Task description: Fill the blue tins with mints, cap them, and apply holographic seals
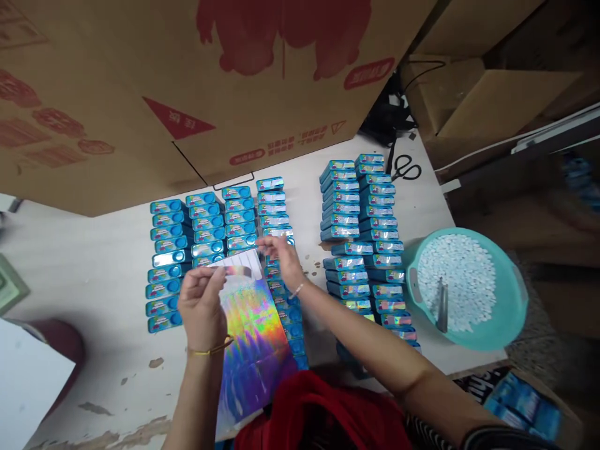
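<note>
My left hand (pixel 202 306) pinches the top edge of a shiny rainbow-coloured sticker sheet (pixel 253 337) that slopes from my lap up over the table. My right hand (pixel 284 257) hovers over the rows of small blue tins (pixel 201 240), its fingers drawn together in a pinch just above the sheet's top corner; what they grip is too small to name. The tins lie in tidy columns, each with a shiny label on its lid. A second block of stacked blue tins (pixel 360 231) stands to the right of my right forearm.
A teal basin (pixel 509 315) full of small white pieces, with a metal scoop in it, sits at the table's right edge. Black scissors (pixel 404 167) lie at the back. A large printed cardboard box (pixel 187 87) leans over the table's far side. Red cloth covers my lap.
</note>
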The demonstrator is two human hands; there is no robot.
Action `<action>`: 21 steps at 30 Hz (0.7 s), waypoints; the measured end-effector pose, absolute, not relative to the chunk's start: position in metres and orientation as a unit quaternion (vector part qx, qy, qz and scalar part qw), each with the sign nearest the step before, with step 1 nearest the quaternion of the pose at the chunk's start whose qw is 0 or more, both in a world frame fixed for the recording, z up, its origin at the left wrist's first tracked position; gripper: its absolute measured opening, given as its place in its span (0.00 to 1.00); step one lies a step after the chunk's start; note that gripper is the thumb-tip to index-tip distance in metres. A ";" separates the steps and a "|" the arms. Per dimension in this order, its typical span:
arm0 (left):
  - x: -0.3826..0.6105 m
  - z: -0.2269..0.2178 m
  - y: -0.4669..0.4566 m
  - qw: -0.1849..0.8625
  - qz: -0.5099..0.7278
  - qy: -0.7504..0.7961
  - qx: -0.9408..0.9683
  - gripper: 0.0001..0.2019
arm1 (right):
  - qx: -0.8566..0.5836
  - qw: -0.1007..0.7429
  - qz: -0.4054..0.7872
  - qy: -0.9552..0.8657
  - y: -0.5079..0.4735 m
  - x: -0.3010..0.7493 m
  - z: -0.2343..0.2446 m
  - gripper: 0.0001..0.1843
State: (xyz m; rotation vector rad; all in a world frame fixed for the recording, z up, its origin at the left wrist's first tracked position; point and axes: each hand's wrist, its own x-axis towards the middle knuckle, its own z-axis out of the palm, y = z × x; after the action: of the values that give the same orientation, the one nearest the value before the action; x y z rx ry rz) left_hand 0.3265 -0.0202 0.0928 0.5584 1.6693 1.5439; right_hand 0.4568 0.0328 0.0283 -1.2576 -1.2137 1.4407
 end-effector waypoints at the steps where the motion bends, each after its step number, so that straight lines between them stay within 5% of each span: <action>1: 0.334 0.087 -0.015 0.402 0.604 0.652 0.220 0.14 | -0.498 0.421 0.598 -0.466 0.027 0.473 0.031 0.39; 9: 0.385 0.033 0.007 0.451 0.512 0.677 0.278 0.13 | -0.580 0.397 0.528 -0.476 0.008 0.521 0.030 0.18; 16: 0.399 0.006 0.032 0.236 0.412 0.740 0.476 0.07 | -0.651 0.336 0.382 -0.563 0.037 0.541 -0.001 0.15; 21: 0.405 0.000 0.037 0.184 0.289 0.796 0.499 0.06 | -0.674 0.284 0.333 -0.595 0.043 0.539 -0.017 0.13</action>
State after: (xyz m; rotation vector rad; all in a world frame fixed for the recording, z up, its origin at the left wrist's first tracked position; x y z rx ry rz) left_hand 0.4050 0.0371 0.0002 1.4075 2.2447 0.8143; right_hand 0.5394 0.0426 -0.0168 -1.8043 -1.5930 0.8905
